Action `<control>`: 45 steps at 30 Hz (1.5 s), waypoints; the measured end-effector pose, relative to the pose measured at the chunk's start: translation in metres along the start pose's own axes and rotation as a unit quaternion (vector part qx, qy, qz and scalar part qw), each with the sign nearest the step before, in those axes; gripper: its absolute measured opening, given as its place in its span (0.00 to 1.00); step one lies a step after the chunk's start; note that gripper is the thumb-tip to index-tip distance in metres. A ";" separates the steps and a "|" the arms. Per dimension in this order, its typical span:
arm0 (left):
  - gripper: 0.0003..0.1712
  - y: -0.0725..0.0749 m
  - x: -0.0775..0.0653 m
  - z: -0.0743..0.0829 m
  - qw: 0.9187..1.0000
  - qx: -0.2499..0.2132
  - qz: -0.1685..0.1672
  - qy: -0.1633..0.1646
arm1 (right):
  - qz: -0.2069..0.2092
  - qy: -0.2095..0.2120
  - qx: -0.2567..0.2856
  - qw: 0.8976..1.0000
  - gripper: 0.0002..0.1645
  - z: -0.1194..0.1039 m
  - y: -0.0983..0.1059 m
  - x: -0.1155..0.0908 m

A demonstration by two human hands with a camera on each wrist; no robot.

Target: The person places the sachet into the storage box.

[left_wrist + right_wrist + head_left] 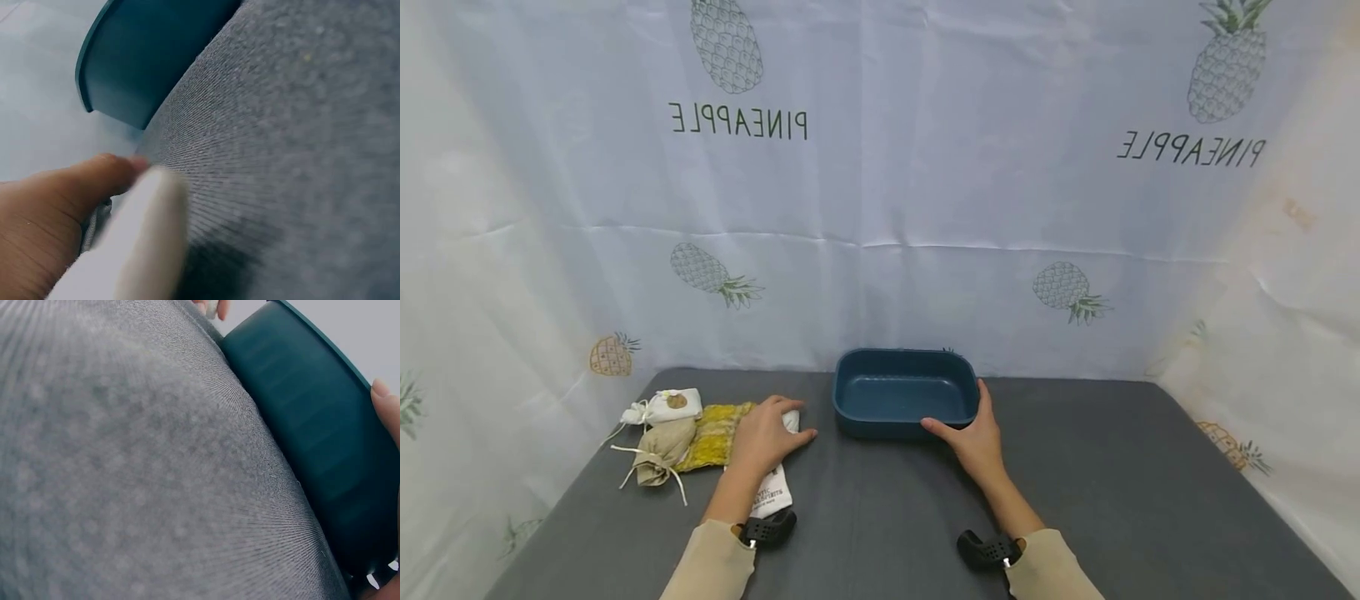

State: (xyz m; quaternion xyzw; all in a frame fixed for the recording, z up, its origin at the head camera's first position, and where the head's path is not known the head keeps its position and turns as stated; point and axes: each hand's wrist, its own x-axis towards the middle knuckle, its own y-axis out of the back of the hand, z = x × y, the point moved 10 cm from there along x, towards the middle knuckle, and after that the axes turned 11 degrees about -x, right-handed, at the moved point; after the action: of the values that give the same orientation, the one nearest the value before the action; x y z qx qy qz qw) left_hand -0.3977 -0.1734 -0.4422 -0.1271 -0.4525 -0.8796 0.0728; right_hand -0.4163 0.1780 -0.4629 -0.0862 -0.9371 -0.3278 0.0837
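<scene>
My left hand [765, 433] grips a white printed cloth pouch [772, 492] left of the bin, its thumb and fingers on either side. The pouch [147, 237] bulges pale in front of the thumb in the left wrist view; the palm hides its middle. My right hand [976, 435] holds a dark teal rectangular bin [887, 429] by its near right corner, thumb at the front rim and fingers along the right side. Nothing lies inside the bin, which stands upright. In the right wrist view, its ribbed outer wall [306, 419] runs from the fingers towards the left hand.
Beside my left hand lie a yellow patterned pouch [715, 435], a beige drawstring pouch [664, 446] and a white drawstring pouch [676, 405]. They rest on a dark grey table [1097, 483]. A pineapple-print curtain [895, 183] hangs close behind the bin.
</scene>
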 end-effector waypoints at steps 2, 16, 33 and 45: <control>0.26 0.000 0.002 -0.002 1.000 -0.012 0.003 0.005 | 0.002 0.000 0.000 1.000 0.74 0.000 0.001 0.000; 0.15 0.013 0.010 -0.008 0.991 -0.104 0.036 0.073 | 0.005 0.005 0.008 1.000 0.74 0.003 0.002 -0.001; 0.12 0.022 0.036 0.097 0.957 -0.288 0.025 0.011 | 0.019 0.006 0.011 1.000 0.74 0.003 0.012 0.006; 0.13 -0.008 0.073 0.138 0.964 -0.259 0.026 -0.048 | 0.015 0.015 0.023 1.000 0.74 0.001 0.002 0.001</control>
State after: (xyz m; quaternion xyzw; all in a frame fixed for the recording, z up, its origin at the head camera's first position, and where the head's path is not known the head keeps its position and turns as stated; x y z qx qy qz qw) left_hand -0.4474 -0.0572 -0.3503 -0.1956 -0.2086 -0.9575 0.0388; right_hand -0.4169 0.1804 -0.4627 -0.0938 -0.9415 -0.3062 0.1046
